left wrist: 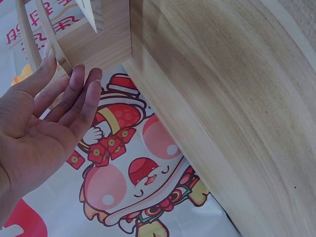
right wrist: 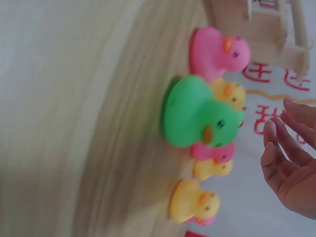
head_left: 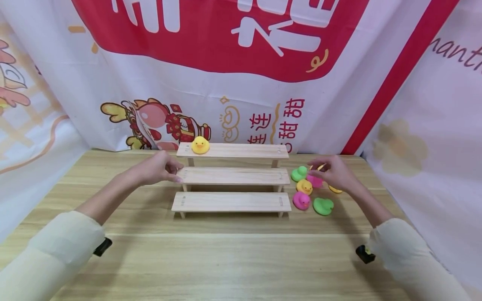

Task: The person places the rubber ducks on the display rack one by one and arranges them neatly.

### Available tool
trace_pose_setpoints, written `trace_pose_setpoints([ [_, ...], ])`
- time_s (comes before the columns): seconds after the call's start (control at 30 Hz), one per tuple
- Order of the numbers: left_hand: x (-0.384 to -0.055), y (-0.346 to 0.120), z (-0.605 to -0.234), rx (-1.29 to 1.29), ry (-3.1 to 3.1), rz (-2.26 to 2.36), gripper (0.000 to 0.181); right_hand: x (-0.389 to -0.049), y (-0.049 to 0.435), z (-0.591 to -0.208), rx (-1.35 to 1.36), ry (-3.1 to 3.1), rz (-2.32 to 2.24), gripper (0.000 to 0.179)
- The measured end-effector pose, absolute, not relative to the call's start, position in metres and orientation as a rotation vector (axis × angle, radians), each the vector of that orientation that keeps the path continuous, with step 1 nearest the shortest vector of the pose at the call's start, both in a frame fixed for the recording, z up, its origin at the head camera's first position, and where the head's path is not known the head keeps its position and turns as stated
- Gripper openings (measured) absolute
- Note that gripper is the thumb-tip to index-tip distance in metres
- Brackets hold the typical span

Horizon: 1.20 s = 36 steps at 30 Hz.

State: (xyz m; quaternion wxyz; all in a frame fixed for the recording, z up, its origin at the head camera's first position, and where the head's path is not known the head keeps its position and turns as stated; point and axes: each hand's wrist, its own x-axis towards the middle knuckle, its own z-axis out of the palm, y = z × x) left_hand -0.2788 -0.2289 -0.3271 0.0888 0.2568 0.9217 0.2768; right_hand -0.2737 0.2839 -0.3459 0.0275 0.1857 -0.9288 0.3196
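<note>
A three-step wooden display stand [head_left: 233,202] stands on the table. My left hand [head_left: 160,168] is at the left end of its middle step. In the left wrist view, the thumb and curved fingers of that hand [left wrist: 47,116] lie around the plank's end [left wrist: 61,57], pinching it. On the top step, near its left end, sits a yellow rubber duck [head_left: 200,145]. My right hand [head_left: 335,171] hovers over the group of rubber ducks right of the stand, fingers loosely bent. Nothing shows between those fingers [right wrist: 271,133] in the right wrist view.
Several ducks cluster beside the stand: a green duck [head_left: 323,206] in front, a pink duck [head_left: 301,200], a yellow duck [head_left: 304,187] and another green duck [head_left: 299,173]. My right hand partly covers others. Behind the wooden table [head_left: 226,263] hangs a printed cloth [head_left: 211,90].
</note>
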Motion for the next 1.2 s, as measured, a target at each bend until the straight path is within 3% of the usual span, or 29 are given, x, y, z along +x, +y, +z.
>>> trace_pose_setpoints([
  [0.37, -0.278, -0.229, -0.325, 0.763, 2.739, 0.816, 0.04, -0.284, 0.308, -0.36, 0.489, -3.016, 0.824, 0.025],
  [1.2, -0.277, -0.229, -0.325, 0.765, 2.727, 0.821, 0.04, -0.293, 0.312, -0.365, 0.456, -3.16, 0.742, 0.034],
])
